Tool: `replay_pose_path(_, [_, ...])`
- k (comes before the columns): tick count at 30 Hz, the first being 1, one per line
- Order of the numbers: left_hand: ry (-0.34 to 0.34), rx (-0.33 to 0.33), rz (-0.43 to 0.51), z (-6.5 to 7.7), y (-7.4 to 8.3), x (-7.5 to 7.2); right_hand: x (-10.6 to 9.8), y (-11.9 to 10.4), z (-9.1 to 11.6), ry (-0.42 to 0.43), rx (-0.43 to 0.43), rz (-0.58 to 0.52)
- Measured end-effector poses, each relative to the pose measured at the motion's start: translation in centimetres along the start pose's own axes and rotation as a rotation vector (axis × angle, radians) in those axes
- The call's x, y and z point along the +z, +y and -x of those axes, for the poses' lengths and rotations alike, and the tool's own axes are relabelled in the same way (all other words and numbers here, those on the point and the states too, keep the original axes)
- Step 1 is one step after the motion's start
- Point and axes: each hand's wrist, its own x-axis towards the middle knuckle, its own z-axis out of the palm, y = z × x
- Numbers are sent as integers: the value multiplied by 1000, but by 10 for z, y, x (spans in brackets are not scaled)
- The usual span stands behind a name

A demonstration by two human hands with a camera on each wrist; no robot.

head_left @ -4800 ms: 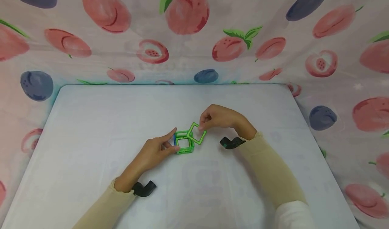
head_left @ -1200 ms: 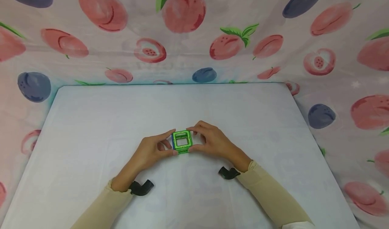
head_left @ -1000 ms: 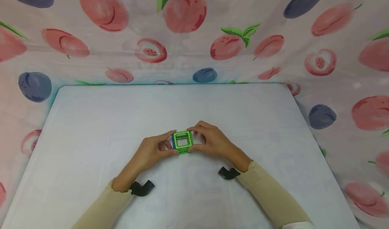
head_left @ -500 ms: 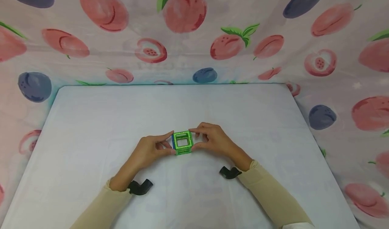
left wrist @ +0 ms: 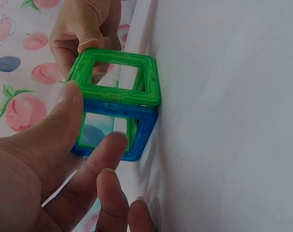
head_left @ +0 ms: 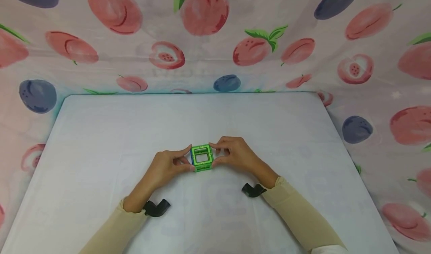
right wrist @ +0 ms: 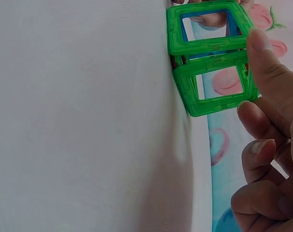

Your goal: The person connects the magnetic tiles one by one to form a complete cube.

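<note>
A small cube [head_left: 203, 164] built from square magnetic tiles stands on the white tabletop between both hands. Most of its frames are green; a blue tile [left wrist: 122, 108] forms the side facing the left hand. My left hand [head_left: 167, 167] pinches the cube's left edges, thumb at the near corner and index finger at the far one. Opposite, my right hand [head_left: 237, 153] holds the right edges between thumb and index finger. In the right wrist view, two green tiles [right wrist: 209, 47] meet at a slight gap, the right thumb [right wrist: 267, 63] resting at their edge. The underside is hidden.
The white tabletop [head_left: 215, 216] spreads around the cube. A fruit-printed cloth [head_left: 205, 52] hangs behind it and along the sides. A black curved piece [head_left: 156, 208] sits at the left wrist, another black piece [head_left: 253, 190] at the right.
The green square tile that the right hand held tilted beside the cube now lies flat as its top. That hand has come down to the cube's right side. Over the last second, only slight finger shifts.
</note>
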Motion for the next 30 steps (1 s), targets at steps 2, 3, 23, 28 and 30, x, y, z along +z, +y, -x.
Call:
replay_pose_path(2, [-2,-1,1,0,0,0,0,0,0,-10,7,6])
replay_pose_path(3, [-4,1,1,0,0,0,-1,0,0,-17,10,15])
replay_pose_path(23, [-1,11,-5,1,2,1,-1,-11,-2,-76,54,87])
replay_pose_path(28, [8,12,-2,1,2,3,0,-12,-2,-65,53,97])
replay_pose_path(30, [12,15,7,0,2,4,0,-11,-1,-56,49,103])
